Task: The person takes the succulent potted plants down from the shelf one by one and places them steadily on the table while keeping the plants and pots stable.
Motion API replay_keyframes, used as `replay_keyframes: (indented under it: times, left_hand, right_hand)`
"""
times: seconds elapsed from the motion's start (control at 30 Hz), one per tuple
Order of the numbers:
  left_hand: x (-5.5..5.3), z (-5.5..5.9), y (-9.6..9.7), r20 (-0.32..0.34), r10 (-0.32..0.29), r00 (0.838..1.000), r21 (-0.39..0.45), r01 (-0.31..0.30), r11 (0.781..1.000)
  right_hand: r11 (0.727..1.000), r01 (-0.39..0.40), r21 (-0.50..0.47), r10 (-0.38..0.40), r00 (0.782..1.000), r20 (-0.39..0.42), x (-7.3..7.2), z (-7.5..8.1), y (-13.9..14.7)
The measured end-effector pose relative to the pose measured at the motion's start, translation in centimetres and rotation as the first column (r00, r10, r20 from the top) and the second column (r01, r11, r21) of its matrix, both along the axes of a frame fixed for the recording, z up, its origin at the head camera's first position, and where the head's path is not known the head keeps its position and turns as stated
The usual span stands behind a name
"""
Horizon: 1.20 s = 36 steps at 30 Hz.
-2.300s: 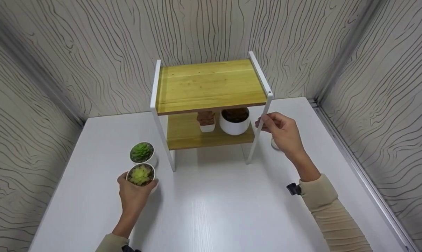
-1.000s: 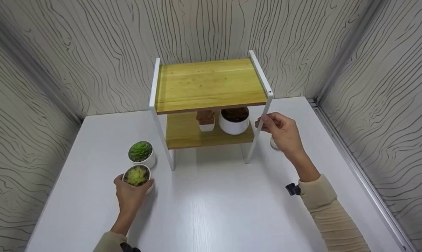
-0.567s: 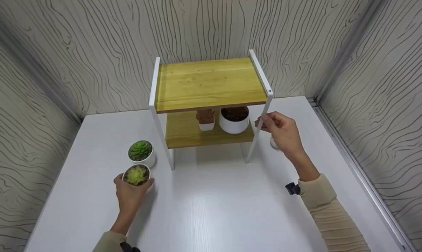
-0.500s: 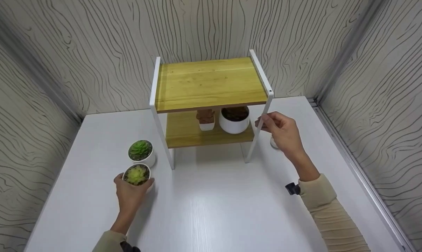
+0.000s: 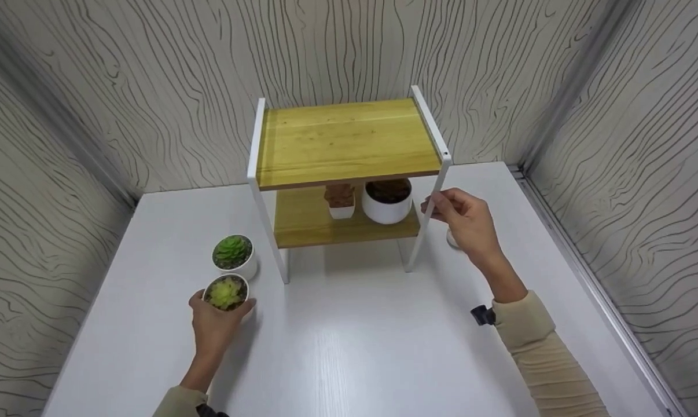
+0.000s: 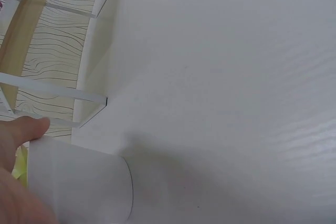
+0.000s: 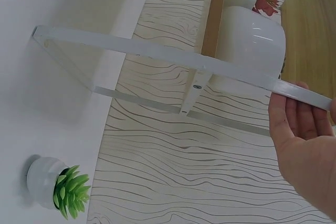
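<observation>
My left hand [image 5: 215, 324] grips a white pot with a yellow-green succulent [image 5: 226, 292], thumb and fingers round its sides. In the left wrist view the white pot wall [image 6: 79, 182] shows, with its shadow falling on the table close to the base. Just behind it stands another white pot with a bright green succulent [image 5: 233, 252]. At the right, my right hand [image 5: 470, 223] pinches the front right leg of a two-tier shelf [image 5: 349, 142] with wooden boards and a white frame. The right wrist view shows the fingers [image 7: 283, 119] behind that white bar [image 7: 236, 72].
On the lower board sit a large white round pot [image 5: 387, 205] and a small white pot with a reddish plant [image 5: 341, 202]. Right of the shelf, a small potted green succulent [image 7: 71, 190] stands on the white table [image 5: 349, 347]. Wood-grain-patterned walls [image 5: 337, 52] enclose the table.
Since the earliest frame, my left hand has shifted slightly left with the yellow-green succulent pot, then stayed still. My right hand keeps its place on the shelf leg.
</observation>
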State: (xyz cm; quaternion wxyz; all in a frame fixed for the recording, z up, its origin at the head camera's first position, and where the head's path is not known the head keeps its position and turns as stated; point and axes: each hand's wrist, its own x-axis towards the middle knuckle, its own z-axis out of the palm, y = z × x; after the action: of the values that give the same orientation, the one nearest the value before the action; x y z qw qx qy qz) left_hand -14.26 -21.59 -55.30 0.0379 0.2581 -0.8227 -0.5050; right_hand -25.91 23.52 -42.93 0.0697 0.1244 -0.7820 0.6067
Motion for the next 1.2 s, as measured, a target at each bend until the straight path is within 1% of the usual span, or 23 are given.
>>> replay_keyframes:
  times: [0.2,0.4,0.57,0.8,1.03,1.13,1.2]
  left_hand:
    - [0.2,-0.2,0.0,0.003,-0.003,1.0,0.006,0.003,1.0]
    - [0.4,-0.2,-0.2,0.012,-0.009,1.0,-0.031,0.009,0.999]
    - [0.4,0.0,-0.2,0.025,-0.011,1.0,-0.05,0.013,0.999]
    - [0.5,0.6,0.0,0.016,-0.012,1.0,-0.055,0.013,0.998]
    - [0.9,1.4,0.3,0.02,0.004,1.0,-0.067,-0.003,0.998]
    - [1.1,1.8,0.6,0.004,0.016,1.0,-0.072,-0.016,0.997]
    - [1.3,2.1,0.7,-0.02,0.021,1.0,-0.078,-0.022,0.997]
  right_hand:
    - [1.0,-0.005,-0.012,0.005,1.0,0.006,0.0,0.0,-0.1]
    - [0.999,-0.008,-0.045,0.009,1.0,0.008,0.0,0.2,-0.3]
    - [0.999,-0.003,-0.032,0.003,1.0,0.008,0.0,0.1,-0.2]
    - [0.999,-0.002,-0.042,0.003,1.0,0.005,0.0,-0.1,-0.1]
    - [1.0,0.0,-0.03,0.0,1.0,0.01,0.0,-0.2,-0.1]
    - [1.0,0.0,-0.027,0.0,1.0,0.004,0.0,-0.1,-0.1]
    - [0.999,-0.001,-0.034,0.001,1.0,0.001,0.0,0.0,-0.1]
